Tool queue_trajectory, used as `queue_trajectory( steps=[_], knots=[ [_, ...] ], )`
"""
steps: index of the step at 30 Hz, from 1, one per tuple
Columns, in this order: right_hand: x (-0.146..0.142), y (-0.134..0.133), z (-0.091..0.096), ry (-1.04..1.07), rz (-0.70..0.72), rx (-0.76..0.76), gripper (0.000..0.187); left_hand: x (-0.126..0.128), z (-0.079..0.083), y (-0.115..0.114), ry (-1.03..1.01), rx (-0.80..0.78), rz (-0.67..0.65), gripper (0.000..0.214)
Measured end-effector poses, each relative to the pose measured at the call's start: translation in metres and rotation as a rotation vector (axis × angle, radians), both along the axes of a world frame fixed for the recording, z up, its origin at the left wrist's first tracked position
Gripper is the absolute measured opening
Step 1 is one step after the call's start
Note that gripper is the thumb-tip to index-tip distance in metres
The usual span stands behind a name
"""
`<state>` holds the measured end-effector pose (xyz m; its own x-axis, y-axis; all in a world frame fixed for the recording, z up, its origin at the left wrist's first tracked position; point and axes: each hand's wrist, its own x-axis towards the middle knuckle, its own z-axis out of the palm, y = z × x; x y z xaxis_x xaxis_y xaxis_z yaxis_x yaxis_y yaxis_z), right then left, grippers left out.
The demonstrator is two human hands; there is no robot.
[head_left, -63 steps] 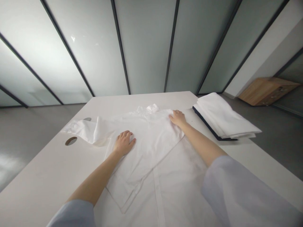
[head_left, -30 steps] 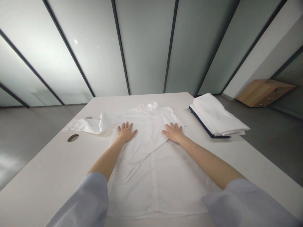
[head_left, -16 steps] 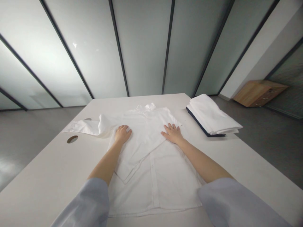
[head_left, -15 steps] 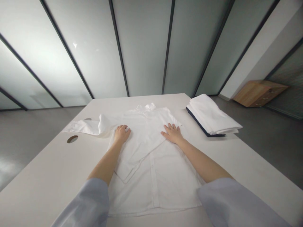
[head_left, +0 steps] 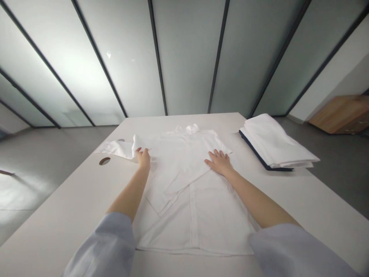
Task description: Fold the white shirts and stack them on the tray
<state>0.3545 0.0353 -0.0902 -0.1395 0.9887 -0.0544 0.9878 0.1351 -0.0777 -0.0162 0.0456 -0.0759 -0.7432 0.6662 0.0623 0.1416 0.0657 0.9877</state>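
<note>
A white button-up shirt [head_left: 184, 165] lies spread on the table, its collar at the far end and its hem toward me. One sleeve is folded diagonally across the front; the other sleeve [head_left: 118, 149] stretches out to the left. At the left shoulder side, my left hand [head_left: 143, 157] has its fingers bent in on the fabric near that sleeve's base; the fingertips are partly hidden. My right hand [head_left: 220, 163] rests flat on the right side of the shirt, fingers spread.
A folded stack of white cloth [head_left: 273, 142] with a dark layer [head_left: 256, 152] beneath it sits at the table's right edge. The white table [head_left: 86, 204] has a round hole [head_left: 104, 161] on the left. Behind stand frosted glass panels [head_left: 190, 57] and a wooden cabinet [head_left: 340, 114].
My left hand has shifted from lying flat on the shirt to the base of the left sleeve, its fingers now bent in. My right hand stays in place on the shirt. The view has turned slightly left.
</note>
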Motion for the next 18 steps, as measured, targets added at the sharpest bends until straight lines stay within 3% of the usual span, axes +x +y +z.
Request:
queue_trajectory(
  steps=[3, 7, 11, 18],
  knots=[
    [0.001, 0.001, -0.002, 0.010, 0.006, 0.022, 0.070, -0.004, 0.001, -0.006, -0.167, -0.076, 0.032, 0.047],
    [0.002, 0.001, -0.004, 0.011, 0.016, 0.048, 0.070, -0.011, -0.002, -0.015, -0.097, -0.184, -0.036, 0.046],
    [0.003, 0.001, -0.005, 0.010, 0.012, 0.049, 0.069, -0.026, 0.000, -0.017, -0.138, -0.215, 0.019, 0.046],
    [0.001, 0.000, -0.001, -0.004, 0.007, 0.039, 0.068, -0.057, 0.039, -0.001, -0.084, -0.199, 0.160, 0.042]
  ],
)
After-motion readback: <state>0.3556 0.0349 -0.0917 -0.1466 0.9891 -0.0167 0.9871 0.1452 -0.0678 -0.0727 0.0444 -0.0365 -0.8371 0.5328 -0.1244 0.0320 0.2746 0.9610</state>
